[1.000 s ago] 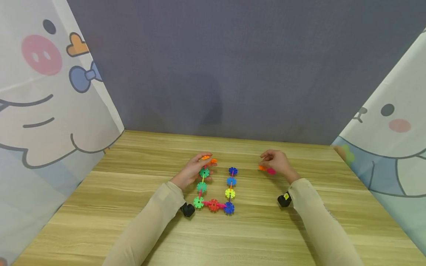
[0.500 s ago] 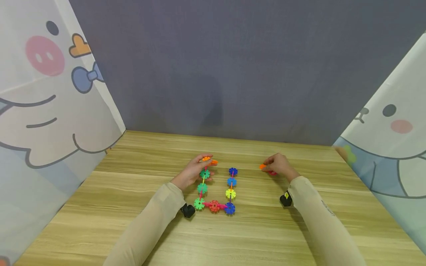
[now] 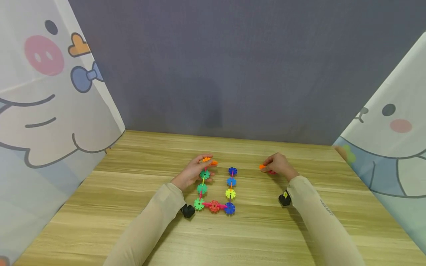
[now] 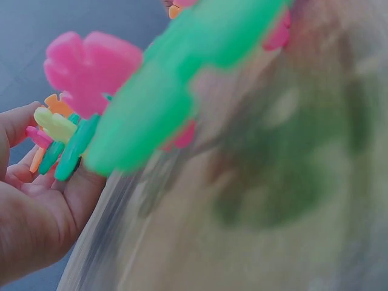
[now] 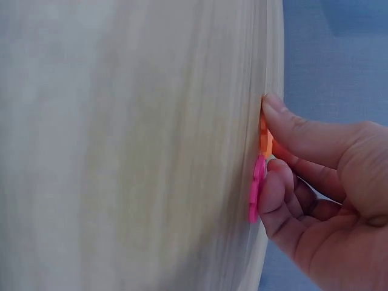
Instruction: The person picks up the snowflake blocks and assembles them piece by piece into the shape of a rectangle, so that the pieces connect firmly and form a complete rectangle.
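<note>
Notched plastic snowflake discs are linked into a U-shaped chain (image 3: 214, 206) on the table. My left hand (image 3: 190, 172) grips the far end of its left side, thumb and fingers around an orange disc (image 3: 214, 163) and the ones beside it. In the left wrist view, a green disc (image 4: 145, 121) and a pink disc (image 4: 91, 70) loom blurred in front of that hand. Off to the right, my right hand (image 3: 279, 164) pinches a loose orange disc (image 5: 265, 139) lying flat, thumb at its edge. A pink disc (image 5: 256, 191) lies against it, under the curled fingers.
The chain's right side ends in a dark blue disc (image 3: 233, 171), between the two hands. Behind the wooden table (image 3: 166, 236) stands a grey panel (image 3: 213, 74), with cartoon-printed cloths (image 3: 43, 111) at both sides.
My right hand has come down slightly onto the loose discs, covering more of the pink one, and now pinches the orange one. My left hand keeps its grip, nearly still.
</note>
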The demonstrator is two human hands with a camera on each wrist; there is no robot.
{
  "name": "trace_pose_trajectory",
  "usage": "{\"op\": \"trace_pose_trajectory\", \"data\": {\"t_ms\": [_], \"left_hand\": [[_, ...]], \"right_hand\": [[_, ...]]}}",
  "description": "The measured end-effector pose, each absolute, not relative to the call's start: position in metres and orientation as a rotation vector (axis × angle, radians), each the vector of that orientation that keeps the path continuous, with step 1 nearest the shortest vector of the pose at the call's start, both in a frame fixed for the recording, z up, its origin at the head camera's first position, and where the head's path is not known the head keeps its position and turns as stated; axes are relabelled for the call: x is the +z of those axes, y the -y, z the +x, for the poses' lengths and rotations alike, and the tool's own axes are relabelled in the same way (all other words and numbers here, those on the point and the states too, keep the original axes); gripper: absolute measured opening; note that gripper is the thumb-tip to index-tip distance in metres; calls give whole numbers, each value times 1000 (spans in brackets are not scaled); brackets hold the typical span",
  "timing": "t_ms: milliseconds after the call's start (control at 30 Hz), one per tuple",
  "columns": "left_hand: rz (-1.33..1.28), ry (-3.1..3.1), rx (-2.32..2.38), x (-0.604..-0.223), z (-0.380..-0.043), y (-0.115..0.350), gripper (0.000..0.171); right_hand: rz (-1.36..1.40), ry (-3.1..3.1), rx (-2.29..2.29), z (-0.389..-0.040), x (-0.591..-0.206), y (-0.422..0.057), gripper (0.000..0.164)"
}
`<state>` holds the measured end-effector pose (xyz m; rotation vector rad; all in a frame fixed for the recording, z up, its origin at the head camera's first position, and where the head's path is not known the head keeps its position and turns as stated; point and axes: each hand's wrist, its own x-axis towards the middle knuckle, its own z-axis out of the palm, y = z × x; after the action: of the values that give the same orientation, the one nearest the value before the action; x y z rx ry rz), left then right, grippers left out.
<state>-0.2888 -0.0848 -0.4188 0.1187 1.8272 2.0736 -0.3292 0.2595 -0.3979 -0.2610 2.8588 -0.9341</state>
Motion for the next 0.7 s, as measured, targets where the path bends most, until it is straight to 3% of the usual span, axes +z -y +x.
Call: {"op": "trace_pose_trajectory", "data": {"t_ms": [700], "left_hand": [[116,-1830,2079,-421,-290,85,46]], "right_hand": [[-233,-2864,-1163,-320,-399,-248,11]]}}
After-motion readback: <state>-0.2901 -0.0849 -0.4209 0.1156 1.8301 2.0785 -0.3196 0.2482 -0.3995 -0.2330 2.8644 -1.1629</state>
